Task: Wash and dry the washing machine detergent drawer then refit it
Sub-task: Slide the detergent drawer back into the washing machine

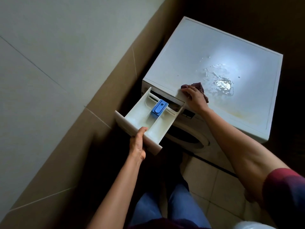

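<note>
My left hand (137,144) grips the drawer (145,119) by its front panel, thumb hooked over the top edge into a compartment, fingers underneath. The drawer sticks most of the way out of its slot (166,98) at the upper left corner of the washer (189,52), with its rear end still inside the opening. It is off-white plastic, open on top and split lengthwise by thin walls into compartments. The bare floors look yellowish and a little cloudy. A blue insert (159,109) sits in the middle channel toward the back, the only coloured part. The front panel is a plain white slab, wider than the tray behind it.

My right hand (194,100) rests on the washer's top at its front edge, fingers bent over a dark red cloth (198,87) and holding it down there. Just beyond the cloth a puddle (222,83) glints on the lid. Below the drawer the round door (189,138) shows.
</note>
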Demonstrator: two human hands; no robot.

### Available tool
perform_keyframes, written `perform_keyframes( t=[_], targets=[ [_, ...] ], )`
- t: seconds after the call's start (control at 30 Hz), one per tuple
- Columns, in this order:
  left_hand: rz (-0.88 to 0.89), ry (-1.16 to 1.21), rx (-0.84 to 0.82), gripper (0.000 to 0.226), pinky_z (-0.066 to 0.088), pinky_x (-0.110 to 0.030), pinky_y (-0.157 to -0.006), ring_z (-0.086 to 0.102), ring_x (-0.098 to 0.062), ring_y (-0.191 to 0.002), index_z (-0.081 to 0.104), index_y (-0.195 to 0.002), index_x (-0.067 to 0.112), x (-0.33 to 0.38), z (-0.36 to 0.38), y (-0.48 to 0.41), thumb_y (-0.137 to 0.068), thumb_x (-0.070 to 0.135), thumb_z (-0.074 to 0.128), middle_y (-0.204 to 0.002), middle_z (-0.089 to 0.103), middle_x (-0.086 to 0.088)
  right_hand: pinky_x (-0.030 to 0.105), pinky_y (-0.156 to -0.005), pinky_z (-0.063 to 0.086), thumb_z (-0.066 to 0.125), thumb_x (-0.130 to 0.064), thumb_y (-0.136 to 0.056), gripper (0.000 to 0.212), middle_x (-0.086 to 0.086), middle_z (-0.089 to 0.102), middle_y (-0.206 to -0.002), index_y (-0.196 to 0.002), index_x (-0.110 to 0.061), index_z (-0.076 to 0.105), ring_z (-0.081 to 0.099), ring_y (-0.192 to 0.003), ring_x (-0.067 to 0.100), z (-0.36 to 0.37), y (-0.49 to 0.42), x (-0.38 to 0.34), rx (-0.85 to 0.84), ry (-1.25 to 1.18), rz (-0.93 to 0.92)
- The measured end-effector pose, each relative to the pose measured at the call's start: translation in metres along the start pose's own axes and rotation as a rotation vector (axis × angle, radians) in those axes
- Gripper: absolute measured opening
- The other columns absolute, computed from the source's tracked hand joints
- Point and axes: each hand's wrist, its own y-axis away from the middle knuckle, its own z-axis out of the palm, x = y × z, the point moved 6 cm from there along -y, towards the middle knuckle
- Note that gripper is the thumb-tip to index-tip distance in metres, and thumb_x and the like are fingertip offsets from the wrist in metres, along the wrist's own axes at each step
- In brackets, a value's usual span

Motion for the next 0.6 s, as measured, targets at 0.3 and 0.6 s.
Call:
perform_keyframes(
  t=[0.3,0.6],
  targets=[
    [-0.035,0.087,0.019,0.08,0.05,-0.042,-0.093,0.06,-0.026,-0.106,0.058,-0.12,0.013,-0.02,0.01,-0.028,-0.049,0.044,0.08,-0.117,0.064,-0.009,0.036,-0.114,0.023,0.051,0.009,-0.084,0.052,0.008,0.038,-0.149,-0.13,-0.014,0.057,0.029,-0.141,0.027,0.003,0.005,0.016,0.005,0.005,0.007],
    [-0.028,0.042,0.072,0.073,0.045,-0.04,-0.093,0.055,-0.026,-0.109,0.054,-0.128,0.014,-0.03,0.003,-0.044,-0.066,0.042,0.079,-0.125,0.059,-0.008,0.035,-0.114,0.019,0.05,0.009,-0.083,0.056,0.005,0.036,-0.151,-0.131,-0.018,0.056,0.025,-0.143,0.025,0.007,0.004,0.022,-0.003,-0.004,0.017]
  ],
)
